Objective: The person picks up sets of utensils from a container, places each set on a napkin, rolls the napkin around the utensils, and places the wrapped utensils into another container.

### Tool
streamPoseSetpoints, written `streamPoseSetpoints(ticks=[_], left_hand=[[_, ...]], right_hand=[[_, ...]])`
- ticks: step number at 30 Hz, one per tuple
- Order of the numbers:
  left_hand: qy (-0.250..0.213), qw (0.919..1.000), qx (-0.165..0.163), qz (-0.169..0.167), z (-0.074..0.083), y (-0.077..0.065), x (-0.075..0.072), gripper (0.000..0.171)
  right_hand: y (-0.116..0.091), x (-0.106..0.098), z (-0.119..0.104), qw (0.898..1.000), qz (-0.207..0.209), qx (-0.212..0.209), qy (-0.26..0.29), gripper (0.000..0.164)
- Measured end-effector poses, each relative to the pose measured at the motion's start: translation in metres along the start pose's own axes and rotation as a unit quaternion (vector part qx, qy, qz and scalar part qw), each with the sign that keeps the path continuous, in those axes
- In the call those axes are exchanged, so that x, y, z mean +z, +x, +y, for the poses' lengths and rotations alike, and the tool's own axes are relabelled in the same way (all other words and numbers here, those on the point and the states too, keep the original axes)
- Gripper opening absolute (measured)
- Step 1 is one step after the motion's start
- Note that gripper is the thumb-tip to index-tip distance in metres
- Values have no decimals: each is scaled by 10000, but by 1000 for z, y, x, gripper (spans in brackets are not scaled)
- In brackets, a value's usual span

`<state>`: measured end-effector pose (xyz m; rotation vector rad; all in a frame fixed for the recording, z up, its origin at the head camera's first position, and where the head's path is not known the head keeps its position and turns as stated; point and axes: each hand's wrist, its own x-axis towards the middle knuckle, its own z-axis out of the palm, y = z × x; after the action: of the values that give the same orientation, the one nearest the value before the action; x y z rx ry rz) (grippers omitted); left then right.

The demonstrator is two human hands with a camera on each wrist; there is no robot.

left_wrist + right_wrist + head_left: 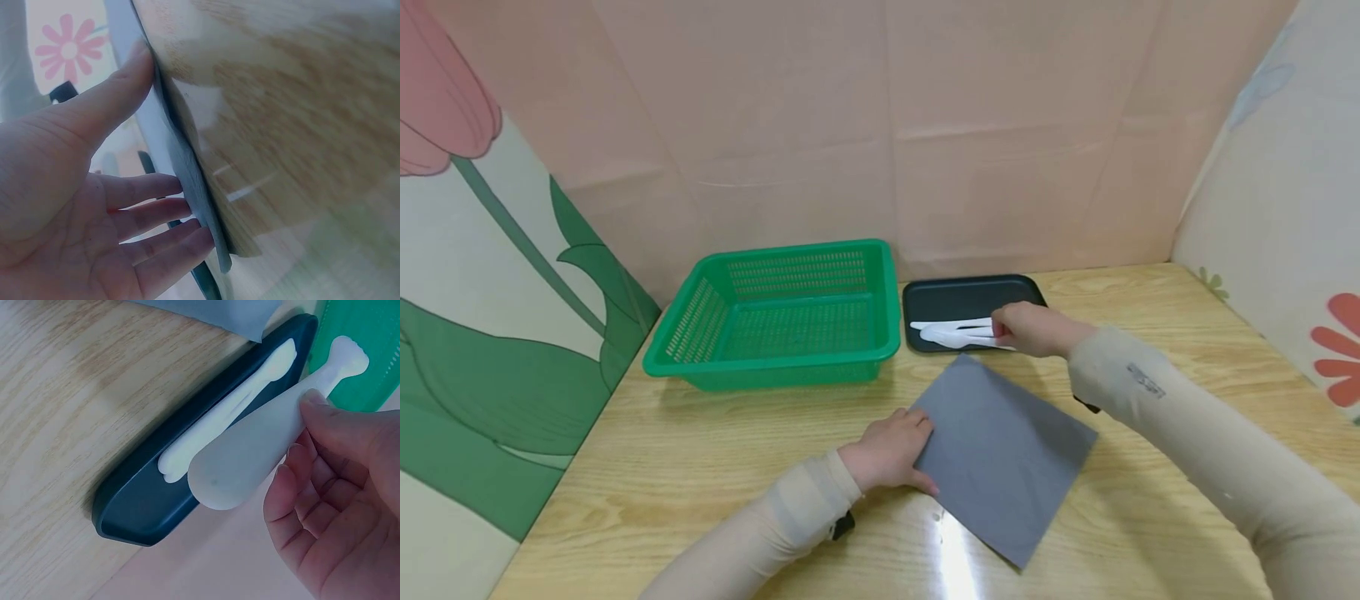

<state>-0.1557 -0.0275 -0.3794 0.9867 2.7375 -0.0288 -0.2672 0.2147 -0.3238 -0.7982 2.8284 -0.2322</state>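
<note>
My right hand [1036, 328] pinches a white piece of cutlery [247, 453] between thumb and fingertips, over the black tray [966, 292]. In the right wrist view one end is broad and rounded, and the far end is small and flared. More white cutlery [219, 415] lies side by side in the tray below it. At the left edge of a square grey cloth [1003, 462], my left hand [889, 452] rests with fingers extended, the thumb apart from them. The left wrist view shows its fingertips [203, 240] touching the cloth's edge.
A green plastic basket [805, 364] with slotted sides stands left of the tray. The wooden table [715, 442] meets a pink wall covering [790, 167] at the back. Printed flower panels [482, 367] stand along the sides.
</note>
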Motion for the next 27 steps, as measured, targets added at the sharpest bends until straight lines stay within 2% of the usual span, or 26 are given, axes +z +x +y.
streamPoseSetpoints(ticks=[12,27], left_hand=[[-39,10000,-11,-48,0,0,0,80],[-12,10000,-34,-40,1,0,0,79]], right_hand=[[-3,2,0,9998,-60,98,137,6],[-9,5,-1,9999,40,-77,150,6]])
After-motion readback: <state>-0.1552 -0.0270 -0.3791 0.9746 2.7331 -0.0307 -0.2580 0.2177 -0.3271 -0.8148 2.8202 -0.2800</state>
